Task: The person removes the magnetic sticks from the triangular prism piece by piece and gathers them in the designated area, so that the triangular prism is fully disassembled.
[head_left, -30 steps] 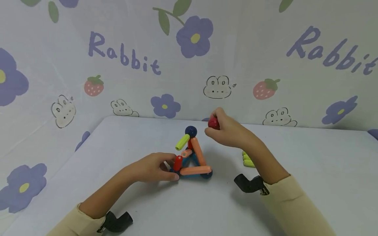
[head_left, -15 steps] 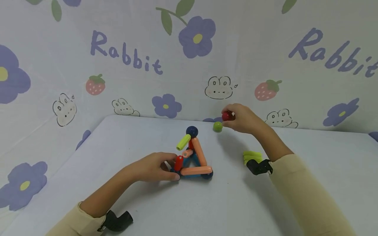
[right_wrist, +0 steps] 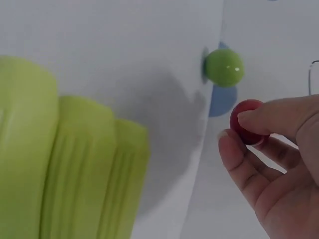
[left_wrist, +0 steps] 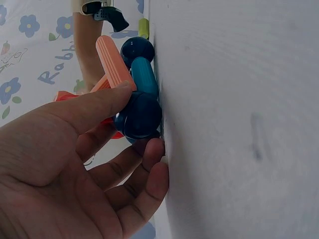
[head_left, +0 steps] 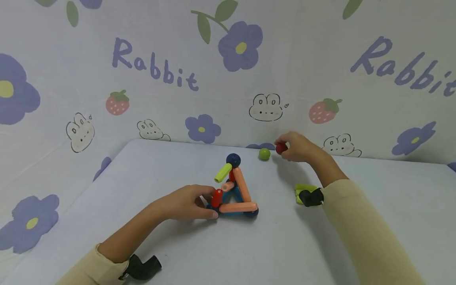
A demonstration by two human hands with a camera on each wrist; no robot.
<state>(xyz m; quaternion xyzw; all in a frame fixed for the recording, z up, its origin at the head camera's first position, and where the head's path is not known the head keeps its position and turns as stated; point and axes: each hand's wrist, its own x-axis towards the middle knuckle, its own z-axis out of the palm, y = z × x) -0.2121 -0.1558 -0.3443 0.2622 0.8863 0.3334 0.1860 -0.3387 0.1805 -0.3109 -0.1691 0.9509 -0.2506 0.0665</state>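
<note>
A small frame of magnetic rods and balls stands mid-table, with orange rods (head_left: 238, 207), blue rods (left_wrist: 144, 77), an upright red rod (head_left: 217, 198) and a tilted yellow-green rod (head_left: 223, 173) under the top dark blue ball (head_left: 233, 160). My left hand (head_left: 187, 202) grips the dark blue ball (left_wrist: 139, 115) at its near left corner between thumb and fingers. At the table's far edge my right hand (head_left: 298, 147) pinches a red ball (right_wrist: 246, 121) between thumb and fingers. Just left of it a green ball (head_left: 264, 154) rests on the table.
Several yellow-green rods (right_wrist: 79, 164) lie side by side on the white table (head_left: 384, 198), under the right wrist's black camera mount (head_left: 311, 197). A printed cloth (head_left: 228, 103) hangs behind the far edge.
My right hand has moved right and back with the red ball, then slightly down. The green ball, out of sight at first, now rests on the table. My left hand keeps its grip.
</note>
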